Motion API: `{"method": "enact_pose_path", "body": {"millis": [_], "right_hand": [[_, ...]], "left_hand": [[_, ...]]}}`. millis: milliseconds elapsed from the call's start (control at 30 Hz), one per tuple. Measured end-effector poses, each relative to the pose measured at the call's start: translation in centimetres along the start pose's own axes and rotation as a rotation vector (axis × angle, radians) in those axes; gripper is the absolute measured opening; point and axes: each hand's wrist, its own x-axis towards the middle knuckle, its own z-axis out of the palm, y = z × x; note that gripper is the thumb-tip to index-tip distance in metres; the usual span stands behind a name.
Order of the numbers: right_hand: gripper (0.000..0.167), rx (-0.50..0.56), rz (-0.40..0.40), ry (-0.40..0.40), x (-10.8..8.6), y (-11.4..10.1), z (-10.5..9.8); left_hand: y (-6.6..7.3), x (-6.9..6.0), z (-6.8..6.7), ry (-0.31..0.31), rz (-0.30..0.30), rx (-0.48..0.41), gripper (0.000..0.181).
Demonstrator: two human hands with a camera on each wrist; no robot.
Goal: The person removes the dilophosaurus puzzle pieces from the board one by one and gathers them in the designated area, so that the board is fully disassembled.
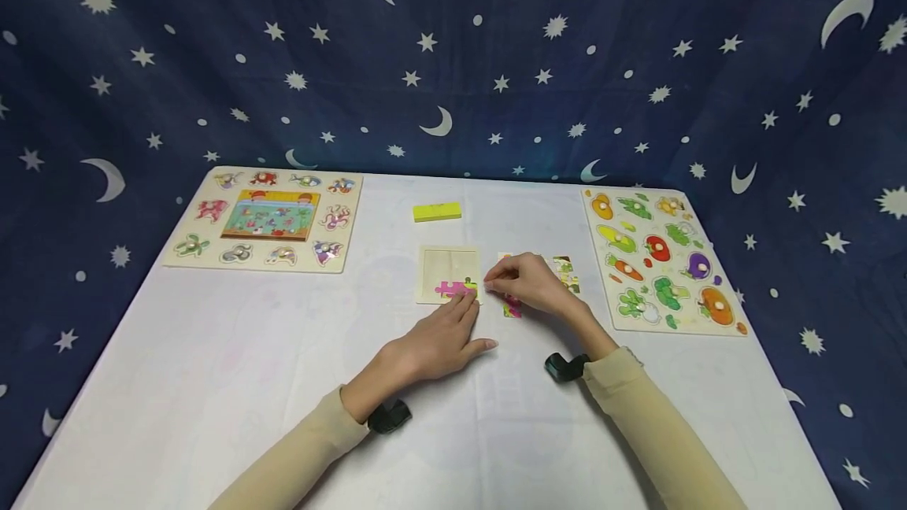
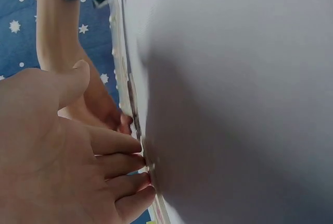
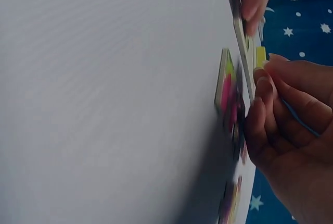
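A small square wooden puzzle tray (image 1: pixel 434 253) lies mid-table, with joined pink and green puzzle pieces (image 1: pixel 448 288) along its near side. My left hand (image 1: pixel 441 339) rests its straight fingertips on those pieces and the tray's near edge; in the left wrist view the left palm (image 2: pixel 67 151) shows with the fingers extended. Just off the tray's right edge, my right hand (image 1: pixel 533 282) has thumb and fingertips together, pinching what looks like a small puzzle piece, mostly hidden by the fingers. Loose puzzle pieces (image 1: pixel 512 311) lie under and beside this hand, partly covered by it.
Behind the tray lies a yellow block (image 1: pixel 437 212). A sea-animal peg board (image 1: pixel 333 258) is at the left, a vegetable peg board (image 1: pixel 673 262) at the right. More loose pieces (image 1: pixel 563 264) lie right of the right hand. A starry curtain (image 1: pixel 453 61) hangs behind the white table.
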Motion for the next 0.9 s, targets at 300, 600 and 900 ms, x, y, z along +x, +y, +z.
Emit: {"method": "enact_pose_path", "body": {"millis": [300, 600, 900], "right_hand": [[0.014, 0.026, -0.03, -0.059, 2.1, -1.8, 1.0], [0.013, 0.009, -0.091, -0.106, 3.9, -2.7, 2.1], [0.012, -0.037, -0.101, -0.175, 4.9, -3.3, 2.6]], "left_hand": [[0.5, 0.4, 0.2, -0.029, 0.007, -0.015, 0.082], [0.5, 0.3, 0.3, -0.033, -0.005, 0.005, 0.082], [0.4, 0.3, 0.3, -0.011, 0.027, 0.047, 0.08]]}}
